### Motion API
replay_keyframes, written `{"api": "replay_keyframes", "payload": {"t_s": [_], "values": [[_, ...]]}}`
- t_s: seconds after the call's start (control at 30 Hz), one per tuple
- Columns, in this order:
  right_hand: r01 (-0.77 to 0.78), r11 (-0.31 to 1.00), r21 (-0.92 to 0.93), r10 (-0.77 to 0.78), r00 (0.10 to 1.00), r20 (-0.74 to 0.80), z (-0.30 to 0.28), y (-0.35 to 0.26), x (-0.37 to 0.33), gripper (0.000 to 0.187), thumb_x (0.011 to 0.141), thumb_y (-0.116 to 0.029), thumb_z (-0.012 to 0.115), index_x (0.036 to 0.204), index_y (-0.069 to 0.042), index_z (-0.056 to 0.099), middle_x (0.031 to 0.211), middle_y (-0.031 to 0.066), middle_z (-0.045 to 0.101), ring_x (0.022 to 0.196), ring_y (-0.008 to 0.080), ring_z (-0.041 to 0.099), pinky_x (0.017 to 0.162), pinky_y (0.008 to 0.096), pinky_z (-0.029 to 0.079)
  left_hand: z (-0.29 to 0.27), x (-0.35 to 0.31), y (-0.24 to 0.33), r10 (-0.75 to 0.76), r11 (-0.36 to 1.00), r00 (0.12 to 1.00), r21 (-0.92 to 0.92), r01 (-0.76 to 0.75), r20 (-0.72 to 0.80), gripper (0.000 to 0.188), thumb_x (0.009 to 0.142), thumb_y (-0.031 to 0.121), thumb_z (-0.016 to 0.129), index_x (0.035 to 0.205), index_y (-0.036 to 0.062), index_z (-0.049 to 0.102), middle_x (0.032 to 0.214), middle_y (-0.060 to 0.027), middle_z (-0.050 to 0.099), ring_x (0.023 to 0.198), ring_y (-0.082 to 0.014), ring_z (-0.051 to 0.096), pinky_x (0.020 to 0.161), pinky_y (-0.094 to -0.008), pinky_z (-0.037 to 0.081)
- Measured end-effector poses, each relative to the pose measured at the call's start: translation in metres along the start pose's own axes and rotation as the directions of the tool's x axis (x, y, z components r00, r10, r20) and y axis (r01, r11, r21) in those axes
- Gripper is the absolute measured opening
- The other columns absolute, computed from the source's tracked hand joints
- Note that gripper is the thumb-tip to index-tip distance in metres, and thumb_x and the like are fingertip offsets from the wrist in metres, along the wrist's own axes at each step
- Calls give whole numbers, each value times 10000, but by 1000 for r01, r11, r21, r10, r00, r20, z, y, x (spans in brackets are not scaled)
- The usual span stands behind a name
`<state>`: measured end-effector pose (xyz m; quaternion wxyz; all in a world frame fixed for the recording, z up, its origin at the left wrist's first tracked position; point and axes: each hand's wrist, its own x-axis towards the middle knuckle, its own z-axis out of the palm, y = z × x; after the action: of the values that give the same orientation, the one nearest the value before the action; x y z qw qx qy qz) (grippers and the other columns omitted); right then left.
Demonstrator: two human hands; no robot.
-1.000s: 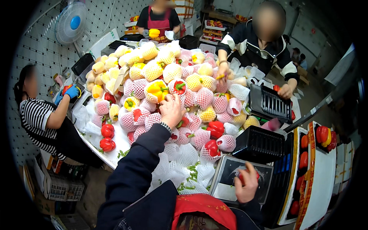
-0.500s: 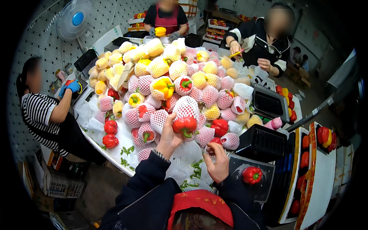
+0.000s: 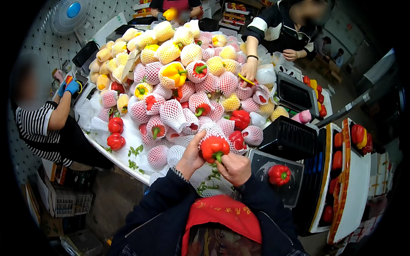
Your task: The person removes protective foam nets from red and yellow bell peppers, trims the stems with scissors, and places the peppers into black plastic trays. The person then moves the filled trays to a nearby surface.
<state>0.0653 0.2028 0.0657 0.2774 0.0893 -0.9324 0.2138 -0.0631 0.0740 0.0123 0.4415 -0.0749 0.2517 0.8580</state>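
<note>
A red bell pepper [image 3: 213,147], partly wrapped in a white foam net, is held low over the near edge of the heaped table. My left hand [image 3: 191,158] is closed round its left side and the net. With bent fingers, my right hand [image 3: 235,169] grips the pepper's green stem from the lower right. Just beyond lies a heap of netted peppers, among them a yellow pepper [image 3: 174,74] in an open net. One more red pepper [image 3: 236,140] rests close behind my right hand.
At my right, a dark square plate [image 3: 259,164] bears a single red pepper [image 3: 279,175]. Black trays [image 3: 289,138] and white foam boxes [image 3: 358,192] stand beyond it. A co-worker's hand [image 3: 249,70] with a yellow-handled tool reaches into the heap. Cut green stems [image 3: 136,150] litter the white tabletop.
My right hand has come up from a pepper by the heap onto the stem of the held one. The held pepper sits lower. The right co-worker's hand has reached down into the heap.
</note>
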Motion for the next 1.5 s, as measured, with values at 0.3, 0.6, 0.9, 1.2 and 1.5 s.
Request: {"api": "replay_keyframes", "payload": {"t_s": [0.3, 0.6, 0.9, 1.2, 1.5], "values": [[-469, -65, 881, 695, 612, 377, -10, -6, -54, 448, 1069, -400, 440, 953, -4, 612, 657, 67, 597, 442, 139, 501, 423, 247, 388, -30, -3, 15, 494, -416, 828, 908, -43, 265, 470, 856, 248, 770, 1269, 69, 635, 906, -131, 685, 777, -320, 675, 699, -425, 546], [-428, -324, 843, 662, 534, 526, -10, -3, -60, 399, 1054, -385, 485, 875, -40, 571, 652, 75, 574, 437, 144, 463, 410, 247, 361, 19, -61, 5, 327, 132, 714, 719, -683, 619, 847, 865, 429, 760, 1508, 40, 369, 1475, -164, 466, 1375, -317, 451, 1133, -438, 369], [-514, 717, 470, 536, 838, 99, -2, -19, -57, 118, 957, -115, 638, 916, -7, 616, 685, 92, 590, 527, 145, 599, 491, 330, 452, -20, -42, -8, -366, 914, 889, 288, 287, 275, 688, 985, 615, 500, 1466, 136, 388, 1340, -128, 579, 1097, -301, 678, 756, -468, 622], [-625, 88, 775, 670, 613, 418, -2, -29, -61, 103, 970, -39, 595, 1044, 5, 539, 802, 73, 633, 610, 143, 654, 540, 273, 515, -13, -48, -8, -93, 867, 981, 498, -5, 171, 537, 962, 402, 612, 1361, 69, 475, 1249, -124, 603, 1082, -242, 669, 794, -420, 624], [-757, 394, 521, 648, 631, 427, 12, -12, -80, 121, 928, -107, 661, 930, -6, 593, 747, 70, 638, 625, 120, 643, 550, 270, 484, -16, -54, -19, 85, 720, 982, 671, -179, 170, 396, 873, 224, 718, 1206, 30, 625, 1181, -127, 622, 1010, -221, 644, 879, -340, 539]]}}
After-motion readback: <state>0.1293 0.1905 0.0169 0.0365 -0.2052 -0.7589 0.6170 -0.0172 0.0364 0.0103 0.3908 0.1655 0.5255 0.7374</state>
